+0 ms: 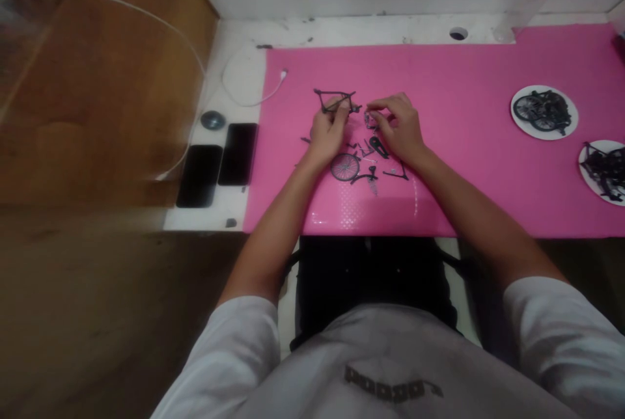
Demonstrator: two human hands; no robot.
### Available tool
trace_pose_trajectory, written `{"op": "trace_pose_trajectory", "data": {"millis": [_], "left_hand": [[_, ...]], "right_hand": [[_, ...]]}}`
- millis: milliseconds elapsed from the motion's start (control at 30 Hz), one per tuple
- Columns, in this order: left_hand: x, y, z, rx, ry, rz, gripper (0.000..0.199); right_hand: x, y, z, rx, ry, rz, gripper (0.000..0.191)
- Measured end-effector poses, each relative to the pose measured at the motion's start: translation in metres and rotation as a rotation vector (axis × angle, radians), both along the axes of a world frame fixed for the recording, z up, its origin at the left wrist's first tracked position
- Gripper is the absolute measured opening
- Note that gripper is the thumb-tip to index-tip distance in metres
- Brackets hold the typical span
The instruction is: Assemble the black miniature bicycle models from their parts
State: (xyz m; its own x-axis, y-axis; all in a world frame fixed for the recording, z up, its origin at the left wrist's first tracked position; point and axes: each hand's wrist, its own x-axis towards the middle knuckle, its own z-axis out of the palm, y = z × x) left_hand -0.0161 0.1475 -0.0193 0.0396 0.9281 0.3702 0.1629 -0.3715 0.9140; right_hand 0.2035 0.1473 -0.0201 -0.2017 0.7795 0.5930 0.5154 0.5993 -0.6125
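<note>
Left hand grips a dark miniature frame; right hand pinches a small part.

Your table wears a pink cover with loose bicycle parts scattered near the front edge. On your right sit two white plates of parts; on your left, two black phones and a small round dark object.

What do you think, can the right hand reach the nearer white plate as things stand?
Probably yes: only pink mat seems to lie between the right hand and that plate, though the fingertips are at a small part.
</note>
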Motion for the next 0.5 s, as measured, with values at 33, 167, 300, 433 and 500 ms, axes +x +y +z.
{"op": "trace_pose_trajectory", "data": {"millis": [33,167,300,433,500], "left_hand": [[-0.001,0.002,-0.002,-0.002,-0.012,-0.003,0.05],[-0.005,0.011,-0.014,-0.012,-0.034,-0.013,0.047],[-0.008,0.016,-0.021,-0.018,-0.057,0.03,0.05],[-0.008,0.017,-0.02,-0.003,-0.078,0.079,0.059],[-0.008,0.017,-0.018,0.007,-0.069,0.088,0.061]], "right_hand": [[0.0,0.001,-0.001,0.004,-0.004,-0.005,0.048],[0.002,0.005,-0.006,0.003,-0.022,-0.033,0.048],[0.002,0.008,-0.01,-0.013,-0.031,-0.068,0.045],[0.003,0.009,-0.011,-0.03,-0.038,-0.071,0.038],[0.003,0.009,-0.011,-0.035,-0.057,-0.054,0.033]]}}
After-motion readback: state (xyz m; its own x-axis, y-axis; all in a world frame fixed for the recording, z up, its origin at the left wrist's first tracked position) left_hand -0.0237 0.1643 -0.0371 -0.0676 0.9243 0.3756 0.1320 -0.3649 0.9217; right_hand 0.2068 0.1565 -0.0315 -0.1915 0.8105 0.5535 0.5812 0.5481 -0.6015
